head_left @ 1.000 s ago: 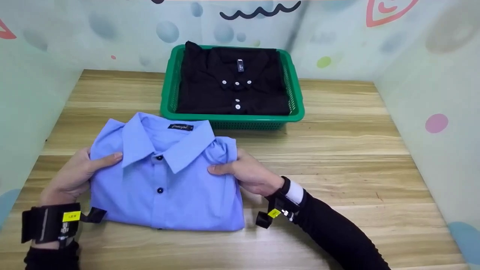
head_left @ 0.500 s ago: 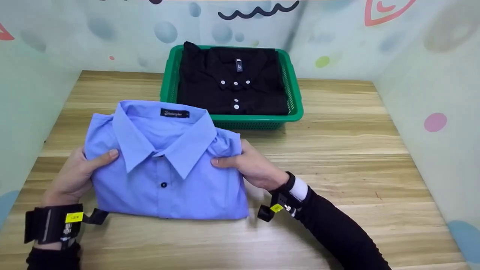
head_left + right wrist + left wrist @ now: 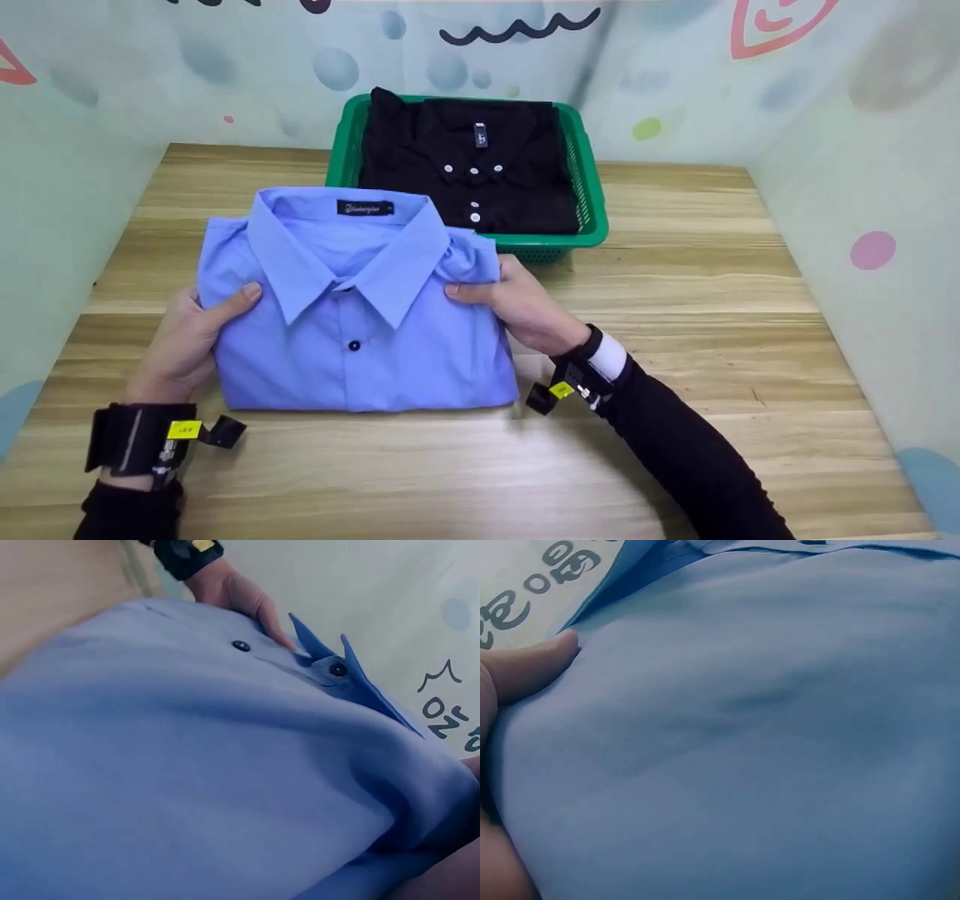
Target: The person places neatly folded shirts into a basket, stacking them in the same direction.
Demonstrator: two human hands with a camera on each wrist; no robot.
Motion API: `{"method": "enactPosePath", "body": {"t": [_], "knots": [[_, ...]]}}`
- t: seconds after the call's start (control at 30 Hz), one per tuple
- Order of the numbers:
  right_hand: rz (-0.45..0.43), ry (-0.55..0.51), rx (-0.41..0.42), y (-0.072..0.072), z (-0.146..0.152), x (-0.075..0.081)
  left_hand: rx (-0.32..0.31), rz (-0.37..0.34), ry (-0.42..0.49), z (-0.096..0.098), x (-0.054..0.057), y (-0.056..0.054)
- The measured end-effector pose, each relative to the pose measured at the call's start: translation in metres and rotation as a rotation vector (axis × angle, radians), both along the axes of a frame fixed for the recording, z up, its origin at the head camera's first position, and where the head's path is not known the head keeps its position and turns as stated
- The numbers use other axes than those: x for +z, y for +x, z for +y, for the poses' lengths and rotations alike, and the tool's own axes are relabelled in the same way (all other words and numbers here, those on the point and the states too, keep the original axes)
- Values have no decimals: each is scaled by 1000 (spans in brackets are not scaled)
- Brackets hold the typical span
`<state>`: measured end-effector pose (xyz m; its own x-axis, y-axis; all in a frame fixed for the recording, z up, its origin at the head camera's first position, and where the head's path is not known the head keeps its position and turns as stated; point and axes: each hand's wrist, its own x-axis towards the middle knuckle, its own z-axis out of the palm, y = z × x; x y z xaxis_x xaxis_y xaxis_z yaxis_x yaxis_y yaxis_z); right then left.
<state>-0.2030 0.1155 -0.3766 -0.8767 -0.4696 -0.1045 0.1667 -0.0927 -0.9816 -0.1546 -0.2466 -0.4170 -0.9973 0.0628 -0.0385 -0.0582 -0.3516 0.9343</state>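
Note:
A folded light blue shirt (image 3: 300, 360), collar away from me and black buttons down its front, is held between both hands. My left hand (image 3: 184, 337) grips its left side, thumb on top near the collar and the other fingers hidden beneath. On the opposite side my right hand (image 3: 536, 307) holds the edge the same way, its thumb lying over the sleeve fold. The shirt's upper part overlaps the front left corner of a green basket (image 3: 592, 232) in the head view. Blue cloth (image 3: 742, 727) fills most of the left wrist view.
Inside the basket lies a folded black shirt (image 3: 420, 199) with white buttons. The wooden table (image 3: 712, 315) runs back to a patterned wall (image 3: 675, 90), with more wall panels at left and right.
Both hands have carried the blue shirt away from me and slightly right, so it now covers the basket's near left corner. The basket and black shirt have stayed in place.

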Motion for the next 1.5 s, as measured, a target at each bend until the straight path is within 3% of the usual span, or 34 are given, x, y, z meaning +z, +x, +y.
{"method": "enactPosePath", "body": {"t": [0.17, 0.4, 0.67, 0.9, 1.17, 1.33, 1.5], "knots": [[55, 43, -28, -10, 7, 2, 4, -25, 1, 7, 6, -6], [109, 107, -33, -19, 18, 6, 4, 1, -23, 20, 13, -14], [160, 104, -38, -29, 30, 13, 12, -6, -25, 34, 21, -27], [121, 75, -87, -41, 38, 15, 46, -34, -61, 46, 29, -37], [20, 28, -123, -54, 48, 22, 107, -75, -169, 63, 46, -49], [-45, -6, -131, -60, 56, 25, 112, -95, -216, 74, 55, -55], [-62, -7, -134, -65, 65, 31, 108, -84, -328, 83, 64, -61]]}}
